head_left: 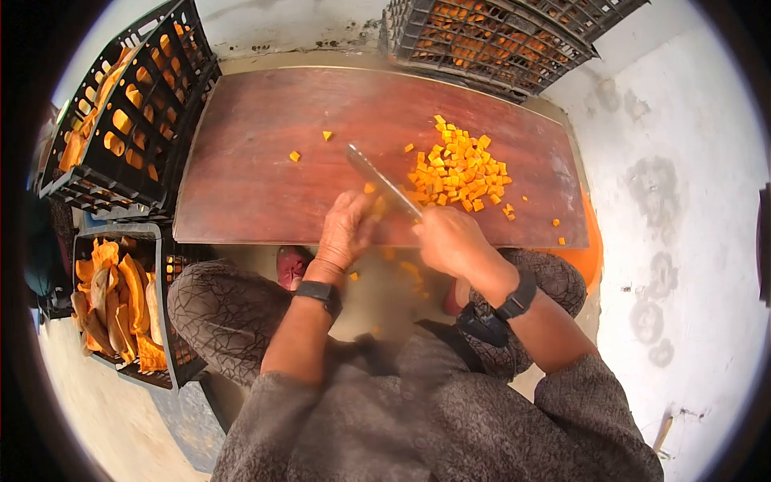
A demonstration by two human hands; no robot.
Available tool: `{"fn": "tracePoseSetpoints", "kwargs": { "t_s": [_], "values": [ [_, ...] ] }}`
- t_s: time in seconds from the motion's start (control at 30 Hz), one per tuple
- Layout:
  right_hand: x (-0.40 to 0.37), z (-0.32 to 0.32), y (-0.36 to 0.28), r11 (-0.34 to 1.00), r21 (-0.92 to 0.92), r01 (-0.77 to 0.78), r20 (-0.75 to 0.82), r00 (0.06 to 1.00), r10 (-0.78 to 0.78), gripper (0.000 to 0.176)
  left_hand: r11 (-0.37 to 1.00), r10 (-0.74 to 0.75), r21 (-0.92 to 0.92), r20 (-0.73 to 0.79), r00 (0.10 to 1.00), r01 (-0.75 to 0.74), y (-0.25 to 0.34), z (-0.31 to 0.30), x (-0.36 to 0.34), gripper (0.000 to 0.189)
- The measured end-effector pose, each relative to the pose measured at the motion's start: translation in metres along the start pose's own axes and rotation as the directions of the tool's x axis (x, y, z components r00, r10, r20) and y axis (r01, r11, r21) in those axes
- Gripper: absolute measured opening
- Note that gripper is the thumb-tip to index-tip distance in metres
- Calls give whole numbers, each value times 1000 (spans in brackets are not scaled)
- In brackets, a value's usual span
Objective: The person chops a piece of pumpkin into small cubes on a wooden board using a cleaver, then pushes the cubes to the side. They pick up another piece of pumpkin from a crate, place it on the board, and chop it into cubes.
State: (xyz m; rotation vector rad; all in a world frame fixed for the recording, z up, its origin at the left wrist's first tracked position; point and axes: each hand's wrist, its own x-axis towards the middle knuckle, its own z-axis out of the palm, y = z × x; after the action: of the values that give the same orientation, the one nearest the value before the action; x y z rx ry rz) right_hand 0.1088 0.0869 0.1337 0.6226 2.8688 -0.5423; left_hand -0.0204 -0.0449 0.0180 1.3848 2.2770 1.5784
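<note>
My right hand [454,241] is closed round the handle of a knife [384,181], whose blade points up and left over the red-brown board [257,169]. Just left of the blade is my left hand [345,229], at the board's near edge, its fingers curled and blurred. Orange pieces lie beside its fingertips, but whether it grips one is unclear. A heap of orange cubes [462,169] sits on the board beyond my right hand. Two loose pieces [295,156] lie at the board's left part.
Black crates [136,120] with orange pieces stand left of the board, and one [165,281] below them holds long orange slices [120,305]. More filled crates [490,48] are stacked behind the board. A white wall [683,201] rises at right. Orange bits lie on the floor between my legs.
</note>
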Motion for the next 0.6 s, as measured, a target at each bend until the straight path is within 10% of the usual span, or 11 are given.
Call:
{"fn": "tracePoseSetpoints", "kwargs": {
  "t_s": [0.6],
  "values": [
    [14,-24,-11,993,7,-119,189,975,115,24,998,-41,-38,12,999,41,-12,4,0,24]
  ]
}}
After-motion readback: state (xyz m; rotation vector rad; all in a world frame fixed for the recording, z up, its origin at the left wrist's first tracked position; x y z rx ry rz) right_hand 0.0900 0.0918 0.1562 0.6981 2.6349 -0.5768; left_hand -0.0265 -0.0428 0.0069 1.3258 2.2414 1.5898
